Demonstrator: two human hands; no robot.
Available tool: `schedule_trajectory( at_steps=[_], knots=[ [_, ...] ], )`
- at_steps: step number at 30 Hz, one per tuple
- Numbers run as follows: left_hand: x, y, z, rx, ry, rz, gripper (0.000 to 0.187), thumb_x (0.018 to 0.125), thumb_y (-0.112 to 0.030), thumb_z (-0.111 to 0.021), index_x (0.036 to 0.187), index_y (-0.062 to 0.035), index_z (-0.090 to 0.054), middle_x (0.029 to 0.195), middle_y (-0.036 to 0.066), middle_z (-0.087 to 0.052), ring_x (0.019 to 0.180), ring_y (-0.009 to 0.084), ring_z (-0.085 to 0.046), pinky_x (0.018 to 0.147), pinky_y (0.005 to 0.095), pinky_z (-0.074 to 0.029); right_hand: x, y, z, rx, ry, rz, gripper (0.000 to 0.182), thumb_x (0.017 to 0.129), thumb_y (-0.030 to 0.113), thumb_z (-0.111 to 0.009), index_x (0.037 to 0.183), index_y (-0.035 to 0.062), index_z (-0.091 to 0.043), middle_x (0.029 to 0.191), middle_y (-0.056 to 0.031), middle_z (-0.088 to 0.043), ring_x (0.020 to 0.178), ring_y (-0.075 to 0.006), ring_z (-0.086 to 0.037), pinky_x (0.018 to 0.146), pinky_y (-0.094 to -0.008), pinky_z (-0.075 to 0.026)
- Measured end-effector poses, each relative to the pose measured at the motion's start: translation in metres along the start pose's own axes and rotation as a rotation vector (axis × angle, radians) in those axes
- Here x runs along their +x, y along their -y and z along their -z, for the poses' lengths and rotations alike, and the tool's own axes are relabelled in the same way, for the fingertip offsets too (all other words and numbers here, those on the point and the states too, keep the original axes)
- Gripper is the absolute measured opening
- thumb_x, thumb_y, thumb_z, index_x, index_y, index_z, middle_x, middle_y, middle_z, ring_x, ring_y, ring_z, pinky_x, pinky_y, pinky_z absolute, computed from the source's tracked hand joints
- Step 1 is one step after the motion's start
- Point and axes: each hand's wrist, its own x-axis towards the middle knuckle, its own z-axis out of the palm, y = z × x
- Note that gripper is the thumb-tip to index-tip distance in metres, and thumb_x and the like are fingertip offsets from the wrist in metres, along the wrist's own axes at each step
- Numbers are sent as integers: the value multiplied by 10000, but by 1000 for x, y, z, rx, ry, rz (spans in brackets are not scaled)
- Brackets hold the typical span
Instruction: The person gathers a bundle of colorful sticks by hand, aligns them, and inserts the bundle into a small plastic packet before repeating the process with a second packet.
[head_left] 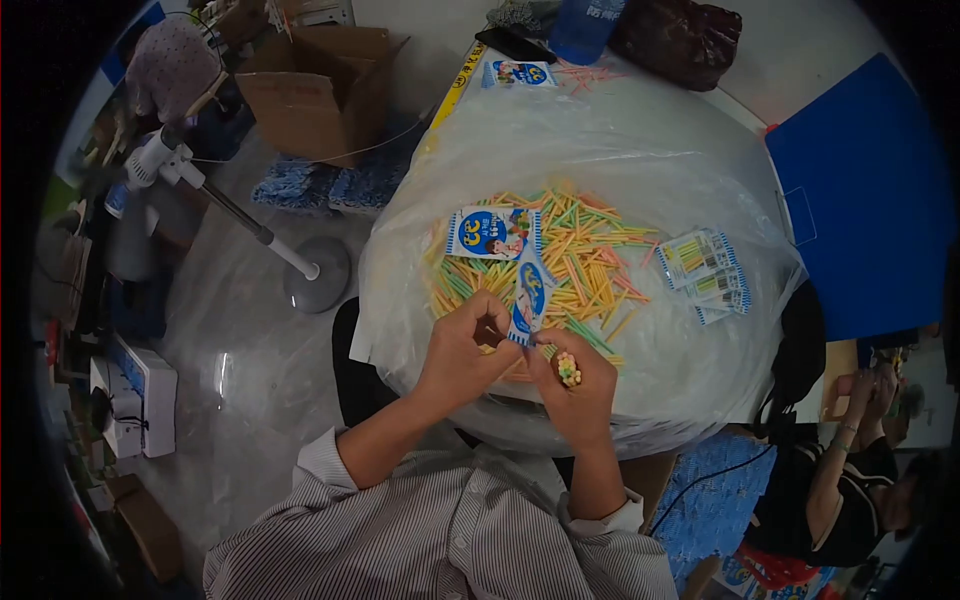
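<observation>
My left hand (462, 346) pinches the lower edge of a small blue-and-white printed packet (532, 290). In my right hand (583, 388) is a bundle of thin sticks (569, 370), its yellow, pink and green ends showing; the fingertips of that hand also touch the packet's lower edge. Whether the packet's edge is parted is too small to tell. Under both hands spreads a pile of loose pastel sticks (590, 270) on clear plastic sheeting (690, 370). Another printed packet (492, 232) lies flat on the pile, just beyond the held one.
Several packets (705, 272) lie overlapped right of the pile. At the table's far end are another packet (518, 74), a dark phone-like object (516, 45), a blue container (583, 30) and a brown bag (677, 42). A blue panel (865, 200) stands right; a person (840, 490) works nearby.
</observation>
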Motion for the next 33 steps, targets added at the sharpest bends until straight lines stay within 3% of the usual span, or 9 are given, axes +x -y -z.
schedule_trajectory(
  at_steps=[7,9,13,15,19,22,24,30,33],
  knots=[
    [3,1,1,-1,21,-1,182,655,34,-569,739,-26,-419,680,10,-463,605,45,-477,548,194,-424,7,6,2,-110,-7,75,124,691,-5,-598,809,0,-558,729,-91,-578,630,-129,-552,575,-244,-439],
    [2,-3,0,231,90,-64,192,653,21,-580,738,-31,-416,676,17,-464,589,60,-483,551,198,-426,8,5,2,-319,-167,114,110,681,-5,-591,783,-1,-550,661,-72,-554,585,-99,-520,539,-235,-422],
    [6,-8,-10,293,17,-93,206,663,20,-586,821,-28,-465,667,30,-471,571,93,-498,557,216,-438,19,1,9,-148,-174,-104,97,685,1,-572,778,1,-542,596,-36,-515,544,-65,-471,495,-218,-391],
    [10,-7,-9,462,-3,-388,203,676,12,-598,863,-26,-529,663,47,-505,562,122,-521,532,229,-446,20,-7,10,-64,-97,-159,73,718,26,-566,779,-2,-539,579,-11,-500,531,-43,-435,475,-202,-369],
    [15,0,-5,514,-50,-519,156,686,9,-604,837,-18,-577,668,66,-540,561,139,-554,499,232,-460,23,-4,19,-17,5,-243,80,746,51,-567,792,-5,-534,609,2,-508,535,-52,-452,469,-205,-366],
    [18,-5,-4,475,-191,-464,70,684,3,-614,745,0,-580,673,73,-556,562,140,-574,479,222,-470,23,-6,25,-17,-53,30,123,775,105,-571,807,-6,-530,626,-16,-509,528,-79,-468,468,-217,-368],
    [20,-6,-4,474,-177,-479,88,684,12,-611,765,1,-576,681,71,-553,562,140,-579,486,219,-481,19,5,28,-279,-9,239,216,778,135,-572,934,9,-494,663,-76,-526,535,-170,-523,484,-260,-399],
    [18,-10,-16,502,-144,-537,104,683,16,-610,779,-1,-575,675,66,-537,550,136,-569,477,218,-471,30,35,30,-621,365,-201,487,749,201,-586,1108,-10,-334,721,-218,-551,652,-370,-547,535,-409,-431],
    [15,-13,-18,496,-116,-516,107,683,20,-607,783,0,-571,663,63,-530,534,132,-558,466,216,-458,36,31,34,-633,404,-109,475,741,234,-587,1052,-47,-360,696,-236,-549,659,-382,-545,538,-430,-426]
  ],
)
